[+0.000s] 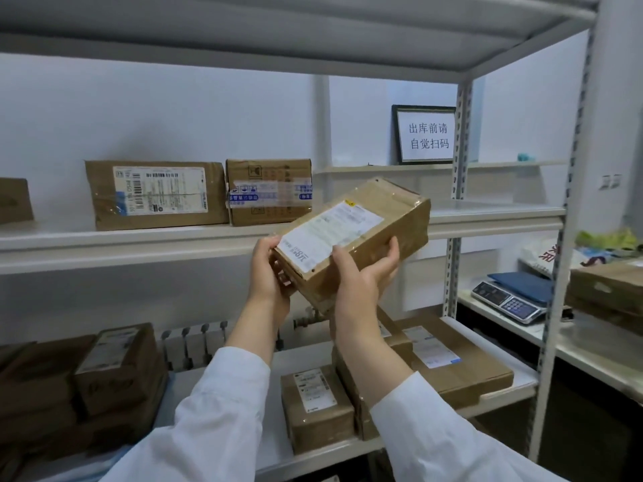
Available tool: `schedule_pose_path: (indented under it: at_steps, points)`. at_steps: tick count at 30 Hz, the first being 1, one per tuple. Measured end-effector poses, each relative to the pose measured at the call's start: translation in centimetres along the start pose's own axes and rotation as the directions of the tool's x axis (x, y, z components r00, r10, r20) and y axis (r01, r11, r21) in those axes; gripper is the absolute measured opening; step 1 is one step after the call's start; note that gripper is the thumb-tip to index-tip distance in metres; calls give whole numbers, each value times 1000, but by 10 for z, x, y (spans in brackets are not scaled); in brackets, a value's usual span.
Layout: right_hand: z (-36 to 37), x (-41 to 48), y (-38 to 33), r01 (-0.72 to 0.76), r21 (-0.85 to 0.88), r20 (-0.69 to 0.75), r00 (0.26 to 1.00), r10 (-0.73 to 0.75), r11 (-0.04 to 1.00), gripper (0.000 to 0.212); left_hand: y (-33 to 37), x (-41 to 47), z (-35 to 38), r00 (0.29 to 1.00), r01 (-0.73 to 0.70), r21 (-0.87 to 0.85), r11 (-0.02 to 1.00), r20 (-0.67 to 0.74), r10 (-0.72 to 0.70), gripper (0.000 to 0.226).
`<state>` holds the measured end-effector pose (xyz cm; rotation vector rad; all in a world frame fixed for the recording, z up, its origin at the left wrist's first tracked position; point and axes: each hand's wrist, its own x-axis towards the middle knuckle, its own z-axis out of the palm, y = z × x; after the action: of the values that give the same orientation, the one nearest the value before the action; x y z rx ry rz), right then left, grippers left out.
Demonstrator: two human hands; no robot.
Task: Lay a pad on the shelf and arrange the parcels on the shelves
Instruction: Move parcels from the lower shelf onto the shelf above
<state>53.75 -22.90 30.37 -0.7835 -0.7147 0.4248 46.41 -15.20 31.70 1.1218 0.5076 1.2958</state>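
Observation:
A brown taped parcel (pixel 368 234) with a white label is held tilted in the air in front of the middle shelf (pixel 139 245). My left hand (pixel 269 273) grips its near left end. My right hand (pixel 365 273) grips its near right side, thumb across the label. Two parcels stand on the middle shelf: a wide one (pixel 156 194) with a barcode label and a taped one (pixel 269 191) beside it. A third parcel (pixel 14 200) shows at the left edge. The shelf's right half is bare.
The lower shelf (pixel 264 457) carries several parcels: a stack at left (pixel 114 367), a small box (pixel 313 405) and a flat box (pixel 452 360). A framed sign (pixel 426 135) stands behind. A scale (pixel 508 300) and more boxes (pixel 609 287) sit on the right table. Steel uprights (pixel 459 189) frame the rack.

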Motion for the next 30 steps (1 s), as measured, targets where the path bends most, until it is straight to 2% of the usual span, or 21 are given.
schedule_pose_path:
  at_steps: [5, 8, 11, 13, 17, 19, 23, 25, 28, 30]
  points:
    - [-3, 31, -11, 176, -96, 87, 982, -167, 980, 67, 2, 4, 20, 993, -75, -89, 993, -99, 66, 29]
    - [-13, 50, -5, 249, -137, 169, 960, -225, 959, 72, 1, 8, 37, 983, -118, -116, 986, -157, 99, 19]
    - [-23, 68, 1, 218, 11, 232, 949, -215, 976, 77, -5, 14, 54, 966, -174, -112, 978, -214, 147, 17]
    - [-27, 80, 4, 210, 43, 269, 939, -213, 977, 68, -8, 18, 63, 958, -193, -88, 977, -232, 168, 21]
    - [-27, 105, 7, 176, 55, 261, 948, -185, 983, 37, -8, 30, 73, 953, -232, 43, 972, -192, 236, 39]
    - [-25, 119, 6, 166, 71, 269, 946, -179, 984, 30, -9, 37, 75, 946, -264, 131, 956, -157, 283, 46]
    - [-19, 140, 6, 144, 39, 351, 924, -148, 989, 41, -12, 49, 74, 904, -343, 310, 887, -147, 401, 42]
    - [-16, 148, 7, 99, 11, 324, 941, -98, 995, 45, -13, 55, 72, 873, -345, 420, 840, -185, 451, 34]
    - [-13, 161, 12, 112, -40, 187, 977, -103, 993, 30, -13, 65, 69, 858, -329, 478, 814, -208, 469, 21]
    - [-12, 166, 18, 131, -63, 160, 980, -120, 989, 23, -14, 71, 67, 858, -311, 490, 814, -224, 462, 18]
